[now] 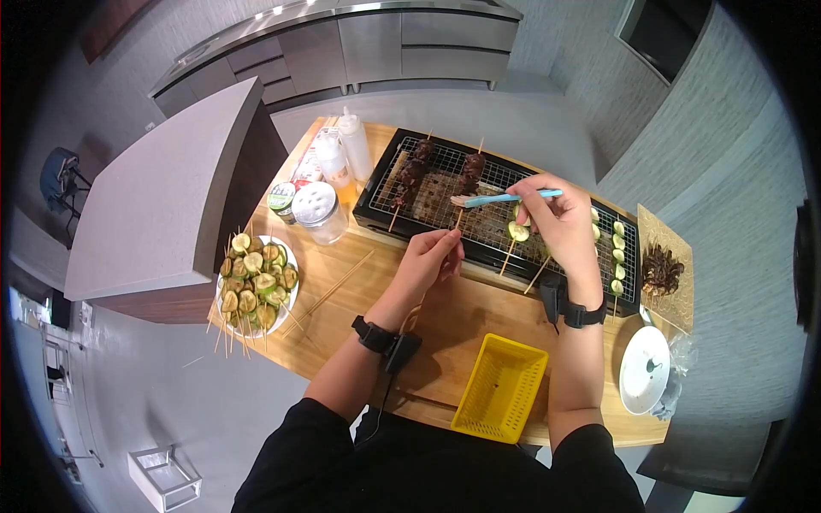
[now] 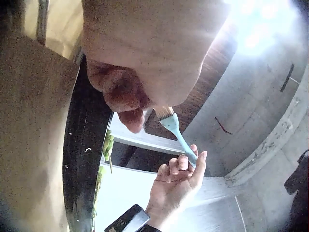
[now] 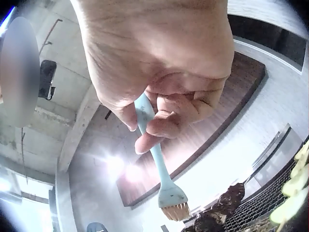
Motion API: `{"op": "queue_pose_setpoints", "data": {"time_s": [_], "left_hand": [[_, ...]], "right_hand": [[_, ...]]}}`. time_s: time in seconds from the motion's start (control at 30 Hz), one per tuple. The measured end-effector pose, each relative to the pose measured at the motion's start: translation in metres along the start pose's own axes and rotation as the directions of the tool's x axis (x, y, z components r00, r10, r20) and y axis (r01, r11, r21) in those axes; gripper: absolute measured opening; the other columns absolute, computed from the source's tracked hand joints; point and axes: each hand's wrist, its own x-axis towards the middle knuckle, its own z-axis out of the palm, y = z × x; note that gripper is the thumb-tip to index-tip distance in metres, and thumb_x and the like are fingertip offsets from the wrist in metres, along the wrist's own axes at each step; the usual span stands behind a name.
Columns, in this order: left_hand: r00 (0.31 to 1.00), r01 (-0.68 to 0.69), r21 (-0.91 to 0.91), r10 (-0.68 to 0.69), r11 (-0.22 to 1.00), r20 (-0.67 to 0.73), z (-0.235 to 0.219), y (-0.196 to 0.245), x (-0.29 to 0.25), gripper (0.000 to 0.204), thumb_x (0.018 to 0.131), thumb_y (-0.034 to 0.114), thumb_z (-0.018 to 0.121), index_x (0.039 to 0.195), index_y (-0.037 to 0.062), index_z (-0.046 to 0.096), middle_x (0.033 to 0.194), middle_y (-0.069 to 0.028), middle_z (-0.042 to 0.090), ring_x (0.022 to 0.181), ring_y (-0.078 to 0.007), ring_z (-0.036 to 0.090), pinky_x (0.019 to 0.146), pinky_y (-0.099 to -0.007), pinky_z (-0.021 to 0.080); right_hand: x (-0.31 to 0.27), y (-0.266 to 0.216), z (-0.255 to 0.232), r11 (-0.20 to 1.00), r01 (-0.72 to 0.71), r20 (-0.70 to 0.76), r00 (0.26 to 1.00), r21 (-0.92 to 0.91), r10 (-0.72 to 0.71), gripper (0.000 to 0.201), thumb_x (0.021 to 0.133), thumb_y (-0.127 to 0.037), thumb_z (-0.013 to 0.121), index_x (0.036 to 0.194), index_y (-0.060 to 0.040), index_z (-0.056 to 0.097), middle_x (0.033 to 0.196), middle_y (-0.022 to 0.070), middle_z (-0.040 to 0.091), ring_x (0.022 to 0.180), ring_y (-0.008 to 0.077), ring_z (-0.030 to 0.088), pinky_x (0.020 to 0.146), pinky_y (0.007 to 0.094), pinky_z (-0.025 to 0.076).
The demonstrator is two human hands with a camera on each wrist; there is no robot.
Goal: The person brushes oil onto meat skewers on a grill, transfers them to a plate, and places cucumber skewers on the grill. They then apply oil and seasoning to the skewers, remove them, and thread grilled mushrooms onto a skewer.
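My right hand [image 1: 556, 218] grips a light blue basting brush [image 1: 500, 200] by its handle, held over the grill. Its bristles hang close over a skewer of dark meat [image 1: 470, 173], which also shows under the brush in the right wrist view. At the grill's front edge, my left hand [image 1: 430, 261] pinches the bare stick end of that skewer. To the left, another meat skewer [image 1: 412, 177] lies on the wire grate. Skewered green slices [image 1: 517, 231] lie partly beneath my right hand. The left wrist view shows the right hand [image 2: 176, 181] and brush beyond my left fingers.
Left of the black grill [image 1: 376, 205] stand squeeze bottles [image 1: 354, 145] and a shaker jar [image 1: 320, 214]. A plate heaped with zucchini skewers [image 1: 256, 282] sits farther left. A yellow basket [image 1: 500, 389] is at the front edge, with a white bowl [image 1: 643, 369] at right.
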Motion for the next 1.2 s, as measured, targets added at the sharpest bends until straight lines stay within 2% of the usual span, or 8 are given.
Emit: {"op": "queue_pose_setpoints", "data": {"time_s": [0.17,0.27,0.47,0.57,0.67,0.87,0.97,1.2], "left_hand": [[1.000,0.018,0.001,-0.018,1.000,-0.007,-0.002,-0.006,0.003,0.041,0.113,0.037,0.053,0.085,0.0093,0.066,0.064,0.0027,0.061,0.056,-0.0043,0.056,0.050,-0.0194,0.036],[1.000,0.022,0.013,-0.022,1.000,-0.011,-0.002,-0.007,0.003,0.042,0.113,0.037,0.053,0.085,0.0094,0.066,0.064,0.0028,0.061,0.056,-0.0044,0.056,0.050,-0.0197,0.036],[0.999,0.033,0.029,-0.032,0.999,-0.015,-0.003,-0.008,0.005,0.043,0.113,0.037,0.053,0.083,0.0092,0.066,0.063,0.0013,0.062,0.053,-0.0055,0.053,0.048,-0.0206,0.036],[0.999,0.032,0.024,-0.032,0.999,-0.020,-0.004,-0.009,0.005,0.043,0.113,0.037,0.053,0.083,0.0090,0.066,0.062,0.0008,0.062,0.052,-0.0060,0.052,0.048,-0.0209,0.036],[0.999,0.041,0.023,-0.040,0.999,-0.015,-0.005,-0.010,0.007,0.043,0.113,0.037,0.053,0.083,0.0085,0.066,0.062,0.0006,0.062,0.052,-0.0062,0.052,0.048,-0.0211,0.036],[0.998,0.057,0.029,-0.056,0.998,-0.031,-0.004,-0.007,0.005,0.045,0.112,0.037,0.056,0.080,0.0071,0.066,0.062,0.0011,0.060,0.052,-0.0062,0.052,0.049,-0.0215,0.036],[0.998,0.058,0.040,-0.057,0.997,-0.041,-0.003,-0.006,0.004,0.046,0.111,0.037,0.058,0.078,0.0066,0.067,0.062,0.0018,0.060,0.053,-0.0060,0.052,0.049,-0.0218,0.036],[0.996,0.076,0.022,-0.075,0.997,-0.054,-0.004,-0.009,0.005,0.045,0.110,0.036,0.060,0.078,0.0058,0.067,0.063,0.0035,0.057,0.053,-0.0055,0.050,0.049,-0.0219,0.035]], "right_hand": [[0.005,0.016,0.008,0.993,0.110,-0.045,0.993,0.033,-0.108,0.012,0.104,-0.012,0.069,0.107,-0.0053,0.078,0.069,-0.0047,0.067,0.059,-0.0015,0.048,0.052,0.0202,0.031],[0.003,0.003,0.012,0.997,-0.002,-0.133,0.991,0.075,0.012,0.011,0.103,-0.012,0.070,0.107,-0.0055,0.078,0.069,-0.0036,0.068,0.059,-0.0007,0.050,0.053,0.0209,0.034],[0.005,0.010,0.014,0.969,0.051,-0.013,0.998,-0.244,-0.056,0.010,0.100,-0.012,0.073,0.106,-0.0056,0.078,0.069,-0.0001,0.071,0.058,0.0008,0.053,0.052,0.0223,0.038],[0.006,0.011,0.017,0.993,0.052,-0.111,0.992,-0.110,-0.064,0.012,0.100,-0.013,0.073,0.105,-0.0044,0.078,0.069,0.0012,0.071,0.056,0.0015,0.054,0.052,0.0228,0.039],[0.006,0.007,0.016,0.968,0.029,-0.013,0.999,-0.250,-0.033,0.013,0.100,-0.013,0.072,0.106,-0.0030,0.078,0.069,0.0022,0.072,0.056,0.0018,0.054,0.051,0.0235,0.039],[0.009,0.017,0.021,0.988,0.067,-0.156,0.984,-0.138,-0.088,0.013,0.099,-0.012,0.072,0.106,-0.0029,0.077,0.070,0.0022,0.072,0.055,0.0031,0.055,0.051,0.0236,0.038],[0.008,0.016,0.019,0.954,0.015,-0.040,0.999,-0.299,-0.028,0.014,0.102,-0.013,0.070,0.110,-0.0045,0.078,0.076,-0.0008,0.071,0.062,0.0006,0.053,0.055,0.0209,0.038],[0.009,0.016,0.020,0.972,0.020,-0.088,0.995,-0.233,-0.042,0.015,0.102,-0.013,0.070,0.111,-0.0040,0.078,0.076,-0.0011,0.071,0.064,0.0011,0.056,0.056,0.0208,0.038]]}}
